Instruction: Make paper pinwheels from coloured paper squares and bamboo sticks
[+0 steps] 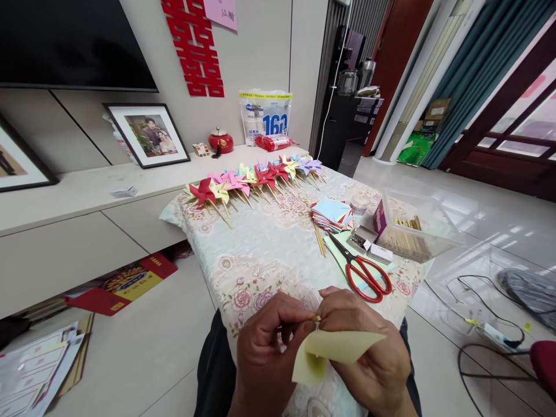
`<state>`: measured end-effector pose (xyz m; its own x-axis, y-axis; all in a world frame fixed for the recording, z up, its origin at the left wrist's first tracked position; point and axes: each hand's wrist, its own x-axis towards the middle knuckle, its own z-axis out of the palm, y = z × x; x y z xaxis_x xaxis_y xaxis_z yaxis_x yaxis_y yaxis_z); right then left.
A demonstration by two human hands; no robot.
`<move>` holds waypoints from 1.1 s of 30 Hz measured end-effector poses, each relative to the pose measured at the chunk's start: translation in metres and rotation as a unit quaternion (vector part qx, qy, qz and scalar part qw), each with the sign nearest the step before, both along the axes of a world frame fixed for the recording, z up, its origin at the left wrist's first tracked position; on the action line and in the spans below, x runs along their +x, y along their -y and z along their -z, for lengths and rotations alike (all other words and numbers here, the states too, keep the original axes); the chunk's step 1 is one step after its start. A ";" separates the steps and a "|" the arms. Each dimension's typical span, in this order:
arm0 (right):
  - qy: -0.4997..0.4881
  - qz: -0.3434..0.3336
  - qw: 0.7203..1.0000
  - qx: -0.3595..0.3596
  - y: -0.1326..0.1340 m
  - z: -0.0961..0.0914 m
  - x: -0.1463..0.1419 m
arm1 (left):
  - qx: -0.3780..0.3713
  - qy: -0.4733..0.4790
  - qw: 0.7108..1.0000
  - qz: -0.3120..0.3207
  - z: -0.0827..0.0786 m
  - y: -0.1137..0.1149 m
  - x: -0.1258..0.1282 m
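Note:
Both hands work close together over the near edge of the table (269,243). My left hand (264,353) is closed, its thumb and fingers pinching a small tan tip at the top of a pale yellow folded paper (332,350). My right hand (369,347) is closed on the same paper, which curls below the fingers. Whether a stick runs behind the paper is hidden. Red-handled scissors (362,269) lie just beyond my right hand.
A row of several finished paper pinwheels (256,179) on sticks lies along the far side. A stack of coloured paper squares (332,214), loose sticks (319,237), a small box of pins (360,238) and a clear box of sticks (412,231) sit at the right. Cables lie on the floor (482,307).

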<state>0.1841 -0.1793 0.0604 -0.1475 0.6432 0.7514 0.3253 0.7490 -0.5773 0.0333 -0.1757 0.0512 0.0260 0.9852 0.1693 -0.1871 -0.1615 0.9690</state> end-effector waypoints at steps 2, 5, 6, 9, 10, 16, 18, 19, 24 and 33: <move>-0.002 -0.001 1.000 -0.003 -0.001 0.000 0.000 | 0.006 -0.011 1.000 0.003 0.002 -0.001 -0.001; -0.006 -0.004 1.000 -0.003 -0.002 0.001 0.001 | 0.013 -0.019 1.000 0.010 0.004 -0.001 -0.002; -0.006 -0.007 1.000 0.000 -0.003 0.001 0.001 | 0.017 -0.019 1.000 0.014 0.005 -0.001 -0.002; 0.001 -0.006 1.000 0.013 -0.004 0.002 0.002 | 0.031 -0.022 0.999 0.030 0.006 0.000 -0.002; 0.005 -0.004 1.000 0.016 -0.004 0.002 0.003 | 0.031 -0.023 0.999 0.031 0.006 0.000 -0.001; 0.003 -0.005 1.000 0.019 -0.007 0.003 0.006 | 0.037 -0.018 0.998 0.039 0.006 0.000 0.000; 0.001 -0.009 1.000 0.021 -0.007 0.004 0.006 | 0.044 -0.020 0.998 0.041 0.006 0.000 0.000; 0.001 -0.010 1.000 0.021 -0.007 0.004 0.006 | 0.046 -0.022 0.998 0.040 0.006 0.000 0.000; 0.016 -0.007 1.000 0.020 -0.006 0.005 0.007 | 0.030 -0.030 0.999 0.032 0.005 0.001 0.002; 0.027 -0.013 0.999 0.018 -0.005 0.009 0.007 | -0.015 -0.044 0.999 0.004 0.007 -0.004 0.001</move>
